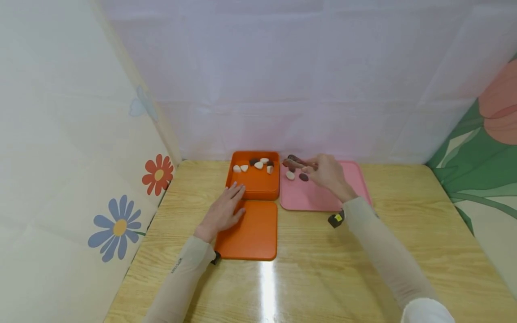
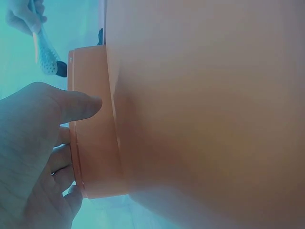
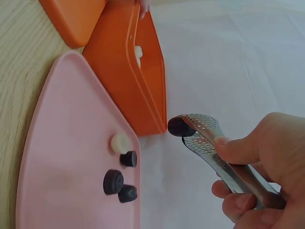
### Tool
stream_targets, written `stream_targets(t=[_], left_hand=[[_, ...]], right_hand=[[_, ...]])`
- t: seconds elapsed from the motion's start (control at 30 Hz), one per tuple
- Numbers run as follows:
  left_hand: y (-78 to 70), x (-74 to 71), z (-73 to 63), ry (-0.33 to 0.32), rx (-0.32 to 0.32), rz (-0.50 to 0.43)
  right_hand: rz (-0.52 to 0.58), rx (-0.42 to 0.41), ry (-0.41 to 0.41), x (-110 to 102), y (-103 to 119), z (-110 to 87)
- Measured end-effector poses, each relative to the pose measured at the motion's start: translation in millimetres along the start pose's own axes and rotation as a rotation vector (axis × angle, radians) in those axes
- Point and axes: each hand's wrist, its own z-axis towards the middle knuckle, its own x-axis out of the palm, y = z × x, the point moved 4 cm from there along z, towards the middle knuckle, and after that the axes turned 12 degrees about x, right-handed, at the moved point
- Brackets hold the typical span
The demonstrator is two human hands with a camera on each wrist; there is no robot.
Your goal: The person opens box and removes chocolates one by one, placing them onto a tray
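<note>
My right hand (image 1: 326, 172) grips metal tongs (image 3: 238, 175) with perforated ends, above the back of the pink tray (image 1: 311, 199). A small dark rounded piece (image 3: 180, 126) is caught between the tongs' jaws, near the corner of the orange box (image 1: 262, 195). Several dark pieces and a white piece (image 1: 290, 175) lie on the tray. My left hand (image 1: 223, 211) rests at the box's front left, fingers laid over its rim. In the left wrist view, the thumb (image 2: 81, 106) lies in front of the box's outer wall. Several white and dark pieces (image 1: 258, 165) lie toward the back of the box.
An orange lid (image 1: 252, 235) lies flat on the wooden table (image 1: 311, 264), just in front of the box. A white cloth wall (image 1: 282, 89) rises close behind the box and tray. Flower-patterned panels stand on the left (image 1: 60, 170) and right (image 1: 497, 161).
</note>
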Motion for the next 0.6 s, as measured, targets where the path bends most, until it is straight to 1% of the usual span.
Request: stream_targets(t=[0.3,0.6], left_hand=[[0.2,-0.9,0.3,-0.008,0.009,-0.003],[-0.9,-2.2,0.1,-0.001,0.004,-0.005]], right_hand=[[0.002,0.046,-0.063,-5.1,-26.0,9.6],[-0.007,0.021,-0.158,-7.1,-40.1,14.3]])
